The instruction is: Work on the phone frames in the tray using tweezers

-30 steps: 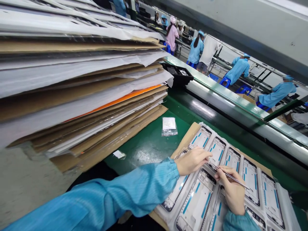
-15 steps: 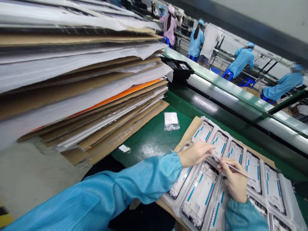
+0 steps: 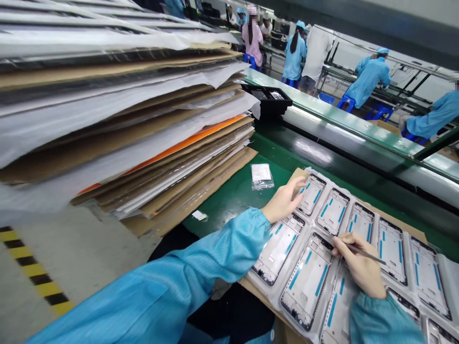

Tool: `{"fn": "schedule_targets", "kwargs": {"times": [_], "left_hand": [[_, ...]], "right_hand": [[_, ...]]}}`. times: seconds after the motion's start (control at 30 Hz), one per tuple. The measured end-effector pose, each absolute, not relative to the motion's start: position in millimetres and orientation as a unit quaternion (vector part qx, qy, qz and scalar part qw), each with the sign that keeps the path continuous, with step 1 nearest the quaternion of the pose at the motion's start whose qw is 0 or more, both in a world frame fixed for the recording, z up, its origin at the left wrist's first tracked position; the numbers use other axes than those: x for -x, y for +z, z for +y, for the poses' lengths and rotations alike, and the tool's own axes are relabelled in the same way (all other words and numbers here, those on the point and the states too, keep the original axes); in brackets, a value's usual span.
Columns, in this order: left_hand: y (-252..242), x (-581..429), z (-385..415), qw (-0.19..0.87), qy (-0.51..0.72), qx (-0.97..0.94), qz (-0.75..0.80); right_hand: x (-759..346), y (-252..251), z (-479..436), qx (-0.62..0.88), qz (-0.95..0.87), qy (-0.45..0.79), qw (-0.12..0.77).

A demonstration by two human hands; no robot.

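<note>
A pale plastic tray point(image 3: 311, 224) holds several phone frames with blue strips, lying in separate pockets. At its upper left, my left hand point(image 3: 284, 199) has its fingers stretched out beside the corner phone frame point(image 3: 311, 195); I cannot tell whether they touch it. My right hand point(image 3: 362, 265) is closed on thin metal tweezers point(image 3: 369, 256), held slanting over the middle of the tray. The tweezers' tip comes close to the top of a phone frame point(image 3: 308, 282) in the nearer row.
Cardboard point(image 3: 412, 231) lies beneath the tray on a green work surface point(image 3: 229, 191). To the left rises a tall stack of cardboard and wrapped sheets point(image 3: 186, 138). A labelled bag point(image 3: 261, 176) and a black bin point(image 3: 268, 102) lie beyond. Several people work in the background.
My left hand has moved away from my right hand, leftward and up to the tray's corner. The right hand still holds the tweezers over the tray. The view has shifted slightly.
</note>
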State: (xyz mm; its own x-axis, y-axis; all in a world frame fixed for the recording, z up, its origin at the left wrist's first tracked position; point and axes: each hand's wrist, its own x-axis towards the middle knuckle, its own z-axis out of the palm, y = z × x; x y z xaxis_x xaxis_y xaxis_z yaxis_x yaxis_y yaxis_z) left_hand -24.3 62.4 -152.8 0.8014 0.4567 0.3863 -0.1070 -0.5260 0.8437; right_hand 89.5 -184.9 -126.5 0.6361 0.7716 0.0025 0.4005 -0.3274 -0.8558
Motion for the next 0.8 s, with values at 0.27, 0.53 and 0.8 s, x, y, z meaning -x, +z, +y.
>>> {"fn": "schedule_targets", "kwargs": {"times": [0.27,0.53,0.8], "left_hand": [[-153.7,25.9,56.7,0.437,0.247,-0.862,0.068],[-150.9,38.5,35.2,0.390,-0.005,-0.914,-0.113],[-159.5,34.3,37.8,0.345,-0.019,-0.926,-0.149]], "right_hand": [[-91.3,-126.9,-189.8,0.779,-0.415,0.206,0.423],[-92.7,-131.6,-194.3,0.784,-0.430,0.195,0.403],[-89.3,-126.1,-188.9,0.775,-0.472,0.170,0.385]]}}
